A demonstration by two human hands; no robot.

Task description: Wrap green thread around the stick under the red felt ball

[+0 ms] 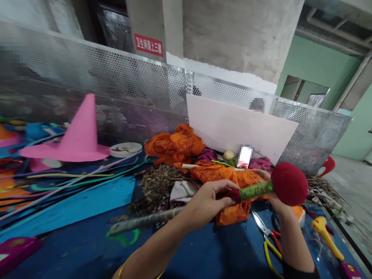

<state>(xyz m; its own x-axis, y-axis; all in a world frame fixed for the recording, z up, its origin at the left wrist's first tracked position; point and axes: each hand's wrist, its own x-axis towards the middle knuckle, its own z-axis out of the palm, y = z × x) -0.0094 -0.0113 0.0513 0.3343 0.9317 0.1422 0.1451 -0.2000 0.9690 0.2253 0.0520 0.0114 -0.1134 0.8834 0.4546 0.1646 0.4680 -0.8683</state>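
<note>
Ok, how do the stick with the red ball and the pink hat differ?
The stick is gripped by the left hand, with the right hand behind its ball end; the hat stands clear of both hands. The stick tilts slightly from level, while the hat points upward. The stick is red and green with a rounded end; the hat is pink, with a tapering cone.

Blue worktop point(203, 254), littered. Scissors point(265, 230) right; yellow tool point(328, 237) further right. Orange cloth point(232, 216) mid, leaf heap point(157, 184) left of it.
</note>
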